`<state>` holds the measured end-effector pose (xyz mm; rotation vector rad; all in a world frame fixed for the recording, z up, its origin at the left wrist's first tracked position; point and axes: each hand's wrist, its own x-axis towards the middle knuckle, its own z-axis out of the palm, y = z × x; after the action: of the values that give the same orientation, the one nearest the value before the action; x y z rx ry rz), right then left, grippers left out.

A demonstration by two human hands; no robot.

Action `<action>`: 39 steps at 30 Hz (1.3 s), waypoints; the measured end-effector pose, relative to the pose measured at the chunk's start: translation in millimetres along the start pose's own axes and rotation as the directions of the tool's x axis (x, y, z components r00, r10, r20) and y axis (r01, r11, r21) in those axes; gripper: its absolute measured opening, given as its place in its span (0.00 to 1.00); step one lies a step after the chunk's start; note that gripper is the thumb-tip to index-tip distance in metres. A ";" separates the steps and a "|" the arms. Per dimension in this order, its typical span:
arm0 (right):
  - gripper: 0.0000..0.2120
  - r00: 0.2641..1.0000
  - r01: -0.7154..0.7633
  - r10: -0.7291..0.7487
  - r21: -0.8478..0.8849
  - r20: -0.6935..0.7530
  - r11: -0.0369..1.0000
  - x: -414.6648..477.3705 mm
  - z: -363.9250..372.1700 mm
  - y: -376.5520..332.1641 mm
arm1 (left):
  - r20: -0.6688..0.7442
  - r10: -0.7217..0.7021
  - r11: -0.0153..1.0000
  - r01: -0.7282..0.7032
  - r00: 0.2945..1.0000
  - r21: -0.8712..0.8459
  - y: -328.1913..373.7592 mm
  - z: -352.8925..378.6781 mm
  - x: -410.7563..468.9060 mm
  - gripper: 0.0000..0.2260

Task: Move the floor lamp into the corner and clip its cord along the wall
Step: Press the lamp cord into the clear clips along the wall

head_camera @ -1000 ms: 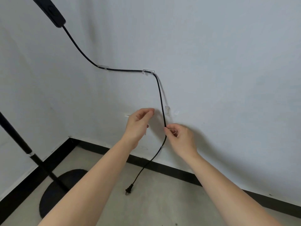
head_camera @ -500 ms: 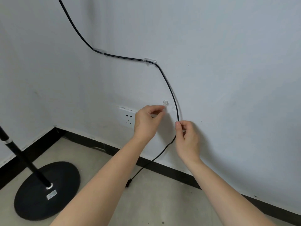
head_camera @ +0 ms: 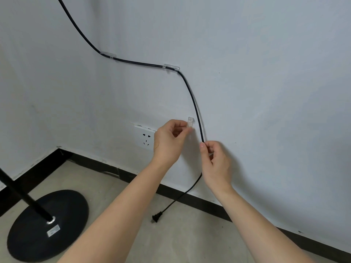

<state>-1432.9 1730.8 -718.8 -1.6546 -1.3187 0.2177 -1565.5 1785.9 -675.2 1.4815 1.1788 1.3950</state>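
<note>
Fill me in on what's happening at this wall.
A person is clipping a floor lamp's black cord along the wall. Two clear clips already hold it higher up. The left hand is at a third clear clip beside the wall socket, while the right hand pinches the cord just right of that clip, not yet in it. The plug lies unplugged on the floor, and the lamp base stands in the corner.

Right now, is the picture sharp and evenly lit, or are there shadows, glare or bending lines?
Head view: soft, even light, no glare on the wall; faint shadows lie beside the left hand, right hand and cord; the black baseboard bows slightly from the wide lens; the clear clip is pale and hard to make out; the hands look sharp.
</note>
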 end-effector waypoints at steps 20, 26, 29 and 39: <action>0.05 0.993 0.060 -0.051 0.078 -0.109 0.995 8.3 -4.0 0.6 | -0.143 0.133 0.985 -0.147 0.981 -0.089 1.4 8.5 -4.1 0.05; 0.07 0.990 0.070 -0.057 0.099 -0.127 0.993 10.5 -4.9 1.8 | -0.104 0.135 0.976 -0.150 0.985 -0.155 5.3 3.0 1.7 0.03; 0.06 0.988 0.095 -0.080 0.112 -0.129 0.989 10.4 -4.0 0.4 | -0.022 0.070 0.981 -0.073 0.997 -0.179 4.1 1.1 5.4 0.03; 0.08 0.953 0.288 -0.280 0.060 -0.117 0.956 12.5 2.0 -8.1 | 0.235 -0.021 0.967 0.079 0.972 -0.243 10.2 -21.0 14.3 0.09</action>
<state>-1434.5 1741.7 -708.7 -1.3732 -1.4298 0.0065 -1585.5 1795.6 -659.3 1.3801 0.8548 1.2482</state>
